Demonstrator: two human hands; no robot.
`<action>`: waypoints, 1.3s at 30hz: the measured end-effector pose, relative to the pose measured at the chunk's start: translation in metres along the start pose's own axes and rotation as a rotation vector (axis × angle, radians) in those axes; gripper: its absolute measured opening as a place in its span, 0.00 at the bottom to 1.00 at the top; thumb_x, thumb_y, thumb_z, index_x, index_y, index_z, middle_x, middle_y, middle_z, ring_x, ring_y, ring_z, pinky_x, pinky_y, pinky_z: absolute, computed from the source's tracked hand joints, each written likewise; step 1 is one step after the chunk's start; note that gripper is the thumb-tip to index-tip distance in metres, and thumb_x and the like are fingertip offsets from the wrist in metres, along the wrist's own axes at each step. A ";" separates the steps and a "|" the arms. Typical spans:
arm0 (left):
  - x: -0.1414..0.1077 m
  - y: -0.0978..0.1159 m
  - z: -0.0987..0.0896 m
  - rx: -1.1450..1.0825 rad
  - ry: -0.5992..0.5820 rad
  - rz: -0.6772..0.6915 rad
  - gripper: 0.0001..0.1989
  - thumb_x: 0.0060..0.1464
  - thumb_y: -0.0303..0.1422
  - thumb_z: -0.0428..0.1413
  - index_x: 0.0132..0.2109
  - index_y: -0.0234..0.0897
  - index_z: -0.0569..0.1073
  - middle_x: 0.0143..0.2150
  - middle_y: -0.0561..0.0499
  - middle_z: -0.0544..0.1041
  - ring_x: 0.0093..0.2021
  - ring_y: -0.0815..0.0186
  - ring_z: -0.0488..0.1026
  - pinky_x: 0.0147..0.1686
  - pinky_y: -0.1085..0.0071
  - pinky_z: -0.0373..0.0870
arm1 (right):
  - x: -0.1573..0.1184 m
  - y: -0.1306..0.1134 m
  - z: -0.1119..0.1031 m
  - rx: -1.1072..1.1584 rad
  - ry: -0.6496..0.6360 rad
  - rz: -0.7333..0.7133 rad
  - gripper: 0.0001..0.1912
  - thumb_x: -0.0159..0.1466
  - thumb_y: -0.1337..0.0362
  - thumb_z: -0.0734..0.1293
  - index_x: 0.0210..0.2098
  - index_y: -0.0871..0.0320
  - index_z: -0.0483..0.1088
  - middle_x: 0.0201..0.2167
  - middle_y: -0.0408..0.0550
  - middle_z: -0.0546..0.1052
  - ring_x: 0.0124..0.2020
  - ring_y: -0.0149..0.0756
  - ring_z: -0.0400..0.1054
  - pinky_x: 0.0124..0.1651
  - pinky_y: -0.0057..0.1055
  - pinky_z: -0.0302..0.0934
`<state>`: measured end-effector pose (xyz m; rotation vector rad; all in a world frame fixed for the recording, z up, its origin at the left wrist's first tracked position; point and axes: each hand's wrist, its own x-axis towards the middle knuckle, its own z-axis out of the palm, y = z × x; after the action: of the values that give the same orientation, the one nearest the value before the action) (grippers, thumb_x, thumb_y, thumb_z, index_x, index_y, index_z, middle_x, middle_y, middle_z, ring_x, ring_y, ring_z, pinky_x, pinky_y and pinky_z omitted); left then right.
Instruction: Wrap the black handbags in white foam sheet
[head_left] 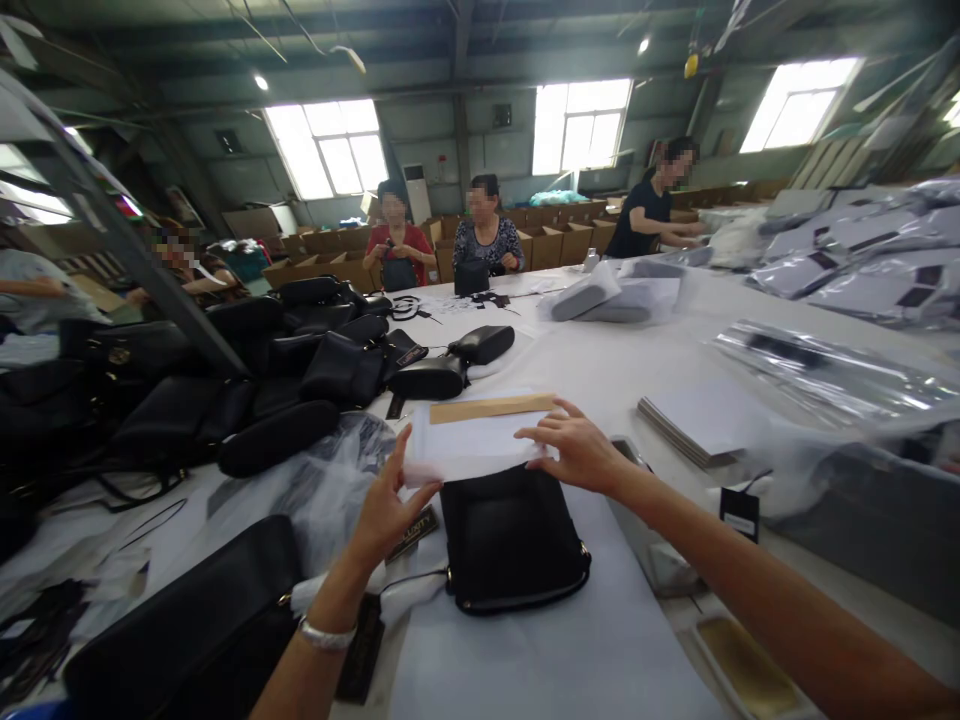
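Note:
In the head view, a black handbag (514,540) lies on a large white paper sheet (547,660). At the bag's far end is a folded band of white paper (469,440), with a tan strip (491,407) along its far edge. My left hand (386,505) grips the band's left end between thumb and fingers. Its right end is held by my right hand (574,450), fingers bent over the paper. A black hang tag (412,535) lies by my left hand, and a white-wrapped cord runs from the bag's left side.
Many black bags (172,410) crowd the left, one large bag (195,620) close in. To the right are a stack of sheets (694,430), clear plastic sleeves (825,370) and wrapped bags (862,240). Several people work across the table; cardboard boxes (559,245) line the back.

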<state>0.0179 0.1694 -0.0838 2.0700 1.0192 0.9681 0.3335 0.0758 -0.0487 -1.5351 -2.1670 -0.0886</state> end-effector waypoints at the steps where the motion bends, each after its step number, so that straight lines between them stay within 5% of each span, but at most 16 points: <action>1: -0.010 -0.002 0.000 0.025 -0.009 0.004 0.45 0.52 0.42 0.62 0.70 0.45 0.49 0.59 0.47 0.73 0.48 0.63 0.77 0.52 0.65 0.71 | -0.007 -0.006 0.000 -0.003 -0.006 -0.013 0.19 0.61 0.59 0.70 0.51 0.48 0.73 0.32 0.44 0.78 0.41 0.40 0.72 0.67 0.51 0.42; 5: -0.043 -0.012 0.003 0.073 -0.107 0.099 0.38 0.56 0.39 0.59 0.69 0.43 0.53 0.40 0.53 0.81 0.43 0.63 0.79 0.51 0.63 0.73 | -0.040 -0.025 0.013 -0.055 0.004 -0.071 0.17 0.61 0.69 0.65 0.47 0.48 0.75 0.33 0.44 0.77 0.38 0.36 0.71 0.67 0.49 0.46; 10: -0.059 -0.019 0.004 0.236 -0.184 0.302 0.19 0.61 0.34 0.54 0.59 0.45 0.70 0.41 0.50 0.81 0.42 0.64 0.78 0.46 0.67 0.74 | -0.067 -0.037 0.038 -0.131 0.088 -0.064 0.20 0.65 0.72 0.60 0.51 0.50 0.74 0.40 0.47 0.78 0.40 0.36 0.70 0.56 0.39 0.60; 14: -0.060 -0.010 0.000 0.310 -0.224 0.376 0.16 0.63 0.32 0.50 0.56 0.43 0.73 0.42 0.48 0.80 0.43 0.64 0.77 0.45 0.67 0.74 | -0.077 -0.042 0.049 -0.186 0.119 -0.054 0.18 0.68 0.70 0.59 0.53 0.49 0.73 0.45 0.48 0.78 0.40 0.37 0.70 0.49 0.37 0.62; 21: -0.048 0.010 -0.017 0.417 -0.484 0.331 0.20 0.58 0.24 0.50 0.53 0.44 0.76 0.46 0.50 0.80 0.44 0.64 0.77 0.45 0.69 0.73 | -0.099 -0.041 0.062 -0.190 0.156 -0.090 0.17 0.69 0.69 0.59 0.48 0.48 0.75 0.41 0.45 0.79 0.39 0.35 0.70 0.56 0.39 0.61; 24: -0.030 0.031 -0.018 0.428 -0.437 0.287 0.16 0.61 0.29 0.50 0.52 0.44 0.76 0.46 0.50 0.80 0.43 0.62 0.78 0.44 0.69 0.72 | -0.104 -0.041 0.067 -0.194 0.161 -0.089 0.16 0.69 0.69 0.59 0.49 0.48 0.75 0.42 0.45 0.79 0.40 0.35 0.70 0.56 0.38 0.62; 27: -0.008 0.057 -0.004 0.415 -0.355 0.359 0.15 0.64 0.37 0.49 0.52 0.42 0.76 0.48 0.49 0.80 0.45 0.61 0.78 0.46 0.68 0.71 | -0.105 -0.041 0.069 -0.184 0.182 -0.104 0.16 0.69 0.69 0.59 0.48 0.49 0.75 0.41 0.45 0.79 0.39 0.34 0.70 0.54 0.37 0.62; 32: 0.013 0.073 0.043 0.392 -0.649 0.553 0.14 0.61 0.35 0.54 0.53 0.44 0.75 0.51 0.52 0.79 0.47 0.64 0.77 0.49 0.70 0.71 | -0.104 -0.042 0.066 -0.123 0.188 -0.128 0.16 0.68 0.71 0.60 0.47 0.51 0.76 0.40 0.48 0.79 0.40 0.35 0.71 0.51 0.37 0.64; 39: -0.039 0.049 0.066 0.460 -0.578 0.538 0.19 0.60 0.35 0.56 0.58 0.44 0.72 0.62 0.46 0.70 0.60 0.55 0.66 0.60 0.55 0.64 | -0.123 -0.060 0.038 0.099 0.093 0.045 0.13 0.69 0.65 0.62 0.47 0.50 0.76 0.44 0.47 0.80 0.44 0.37 0.73 0.51 0.36 0.66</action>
<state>0.0735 0.0984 -0.0935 2.8566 0.3995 0.3100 0.2978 -0.0412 -0.1203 -1.4930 -2.0331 -0.0365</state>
